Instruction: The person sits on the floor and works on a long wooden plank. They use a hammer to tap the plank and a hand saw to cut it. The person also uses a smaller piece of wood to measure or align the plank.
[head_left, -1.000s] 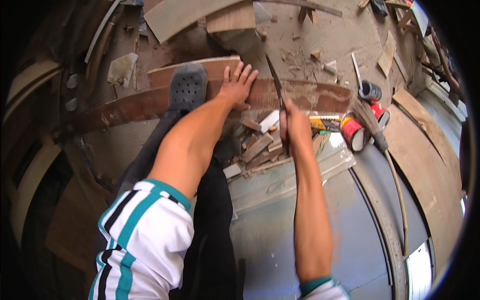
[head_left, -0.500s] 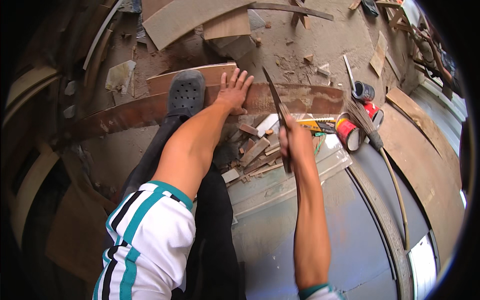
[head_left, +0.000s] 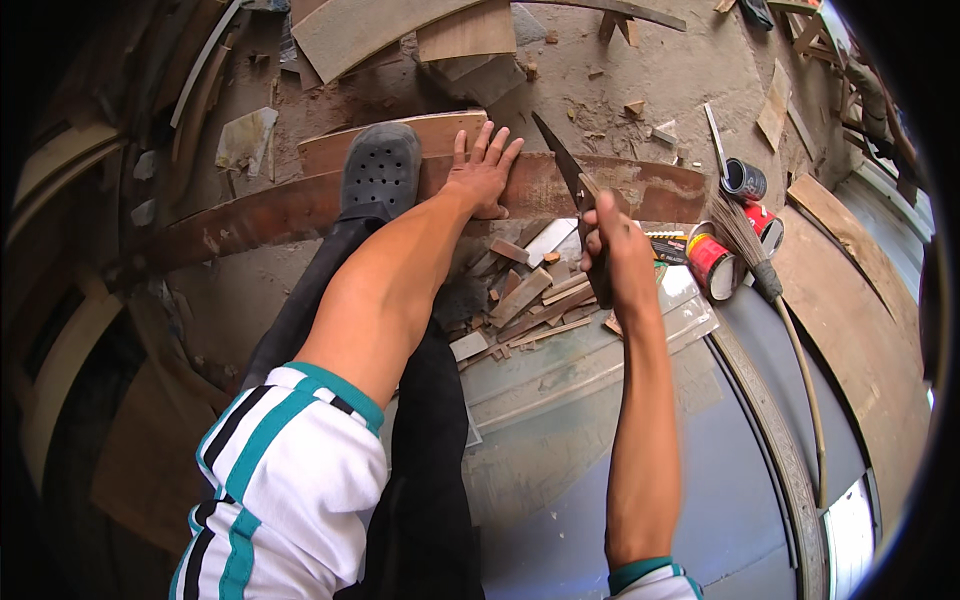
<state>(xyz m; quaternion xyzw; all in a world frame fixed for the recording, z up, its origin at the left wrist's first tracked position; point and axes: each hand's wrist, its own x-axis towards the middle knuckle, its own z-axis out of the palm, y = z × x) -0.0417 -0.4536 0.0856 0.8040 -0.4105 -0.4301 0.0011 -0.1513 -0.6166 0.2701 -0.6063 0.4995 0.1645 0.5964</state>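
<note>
My left hand (head_left: pixel 480 178) lies with its fingers spread over the far edge of a long reddish-brown plank (head_left: pixel 620 185), reaching onto a thin wooden board (head_left: pixel 435 135) just behind it. A grey clog (head_left: pixel 380 170) on my foot presses on the same two pieces, left of that hand. In my right hand (head_left: pixel 622 250) is a handsaw (head_left: pixel 562 150), its fingers wrapped around the handle. The dark blade points away and to the left, above the plank; whether it touches the wood I cannot tell.
Several wood offcuts (head_left: pixel 525 295) are heaped on the near side of the plank. To the right lie paint cans (head_left: pixel 710 262) and a straw broom (head_left: pixel 765 275). Larger boards (head_left: pixel 390 30) lie at the far side. A person's sleeve and arm (head_left: pixel 870 100) show at the far right.
The handsaw and my right hand have moved a little farther away, and the saw has turned slightly. My left hand and foot stay on the wood. The whole view has shifted slightly.
</note>
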